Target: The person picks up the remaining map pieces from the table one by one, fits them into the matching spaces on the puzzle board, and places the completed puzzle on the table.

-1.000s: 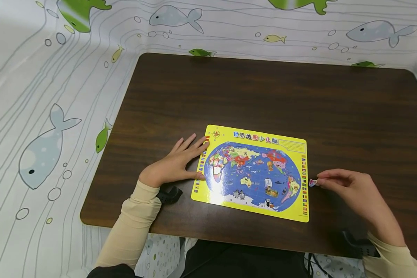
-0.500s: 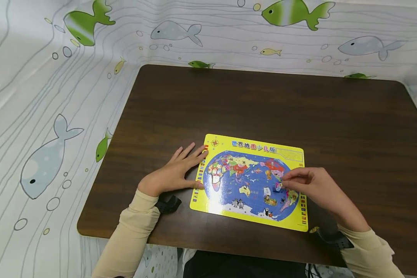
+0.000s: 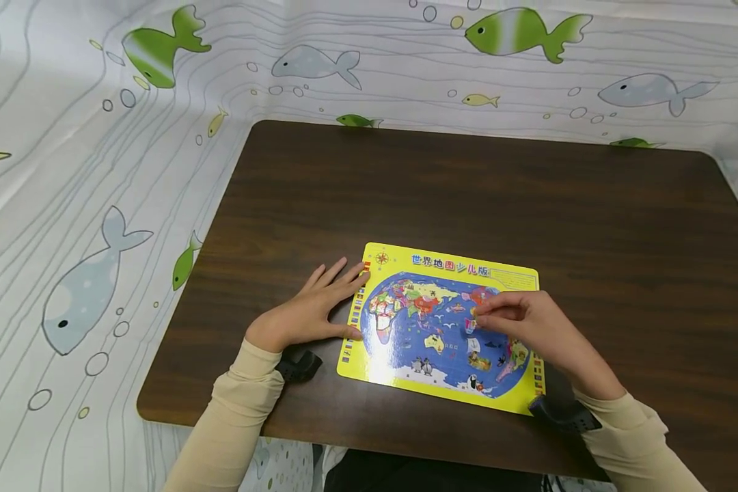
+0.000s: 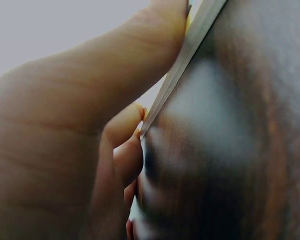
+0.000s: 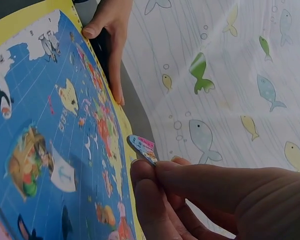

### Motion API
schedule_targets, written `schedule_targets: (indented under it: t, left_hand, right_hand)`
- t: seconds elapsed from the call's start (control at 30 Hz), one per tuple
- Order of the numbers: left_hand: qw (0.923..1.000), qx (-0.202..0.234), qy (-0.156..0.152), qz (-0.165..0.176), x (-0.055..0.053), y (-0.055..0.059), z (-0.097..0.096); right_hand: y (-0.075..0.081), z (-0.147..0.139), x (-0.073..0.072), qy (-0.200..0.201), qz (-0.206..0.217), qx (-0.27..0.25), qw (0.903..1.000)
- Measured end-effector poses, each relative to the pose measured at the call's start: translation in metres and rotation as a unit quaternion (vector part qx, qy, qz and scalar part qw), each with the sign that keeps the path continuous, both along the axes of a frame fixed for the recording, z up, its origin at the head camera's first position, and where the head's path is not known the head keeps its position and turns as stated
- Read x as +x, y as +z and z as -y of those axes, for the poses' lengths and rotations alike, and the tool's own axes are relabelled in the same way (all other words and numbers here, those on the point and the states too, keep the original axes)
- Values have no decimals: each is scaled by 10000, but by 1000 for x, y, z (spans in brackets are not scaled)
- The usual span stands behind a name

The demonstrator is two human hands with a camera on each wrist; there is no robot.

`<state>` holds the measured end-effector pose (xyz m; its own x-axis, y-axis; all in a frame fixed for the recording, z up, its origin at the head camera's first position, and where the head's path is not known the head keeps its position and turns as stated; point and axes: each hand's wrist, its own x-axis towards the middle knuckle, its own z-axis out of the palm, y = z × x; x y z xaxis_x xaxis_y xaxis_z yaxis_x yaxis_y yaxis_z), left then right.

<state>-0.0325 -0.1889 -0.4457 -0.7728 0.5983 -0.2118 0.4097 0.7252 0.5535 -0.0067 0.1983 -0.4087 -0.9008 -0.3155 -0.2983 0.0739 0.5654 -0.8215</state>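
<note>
A yellow-bordered world map puzzle board (image 3: 406, 388) with a blue oval map lies flat near the table's front edge. My left hand (image 3: 307, 313) rests at the board's left side, fingers spread, with thumb and fingertips on the border. In the left wrist view, the thumb (image 4: 135, 50) presses at the board's thin edge. Over the right part of the map, my right hand (image 3: 529, 322) pinches a small puzzle piece (image 5: 141, 146) between thumb and fingertips. The piece is printed in blue and pink and has a pointed end. The right hand hides some of the map beneath it.
The dark wooden table (image 3: 467, 191) extends behind and to both sides of the board. A white sheet with fish prints (image 3: 406, 68) hangs beyond its back and left edges. Black wrist cameras (image 3: 298, 367) sit low beside each wrist.
My right hand has moved left from beside the board to over the map, carrying the puzzle piece. The left hand stays at the board's left edge. The head view has tilted up slightly.
</note>
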Motion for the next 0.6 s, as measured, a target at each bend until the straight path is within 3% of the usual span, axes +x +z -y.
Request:
schedule_targets:
  t: [0.3, 0.6]
  left_hand:
    - [9999, 92, 42, -68, 1, 4, 1]
    - [10000, 18, -25, -44, 1, 1, 1]
  right_hand:
    - [6, 17, -6, 265, -61, -88, 9996]
    - [5, 26, -5, 483, -134, -262, 9984]
